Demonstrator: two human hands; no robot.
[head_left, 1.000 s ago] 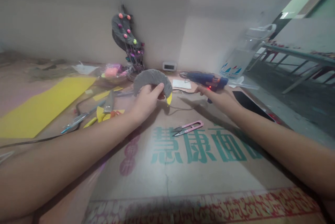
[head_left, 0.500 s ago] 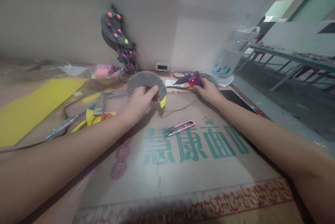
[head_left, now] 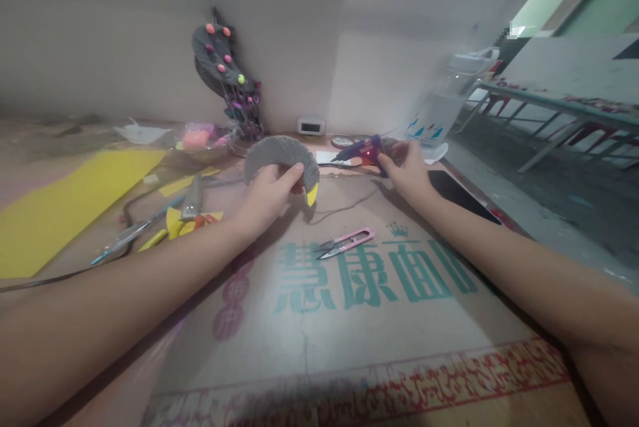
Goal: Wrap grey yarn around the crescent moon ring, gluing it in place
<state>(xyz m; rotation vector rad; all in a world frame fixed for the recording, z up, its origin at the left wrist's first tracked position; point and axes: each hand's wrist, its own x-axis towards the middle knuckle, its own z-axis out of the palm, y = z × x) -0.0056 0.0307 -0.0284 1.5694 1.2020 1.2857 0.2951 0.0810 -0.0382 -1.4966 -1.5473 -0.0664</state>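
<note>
My left hand [head_left: 267,195] is closed on a grey yarn-wrapped crescent [head_left: 279,153] with a yellow tip, holding it upright above the cardboard sheet [head_left: 359,320]. My right hand [head_left: 407,167] is wrapped round the handle of a blue glue gun [head_left: 360,149] whose red light glows. The gun's nozzle points left toward the crescent, a short gap away. Pink thread snips [head_left: 344,243] lie on the cardboard between my two arms.
A grey ornament with coloured beads [head_left: 224,74] leans in the wall corner. Yellow foam sheet [head_left: 54,204], scissors and foam scraps [head_left: 184,214] lie at the left. A black phone [head_left: 456,191] and a plastic water jug [head_left: 439,114] are at the right.
My right hand took the glue gun from the far right and brought it left toward the crescent, then lifted it slightly. My left hand kept the crescent in place.
</note>
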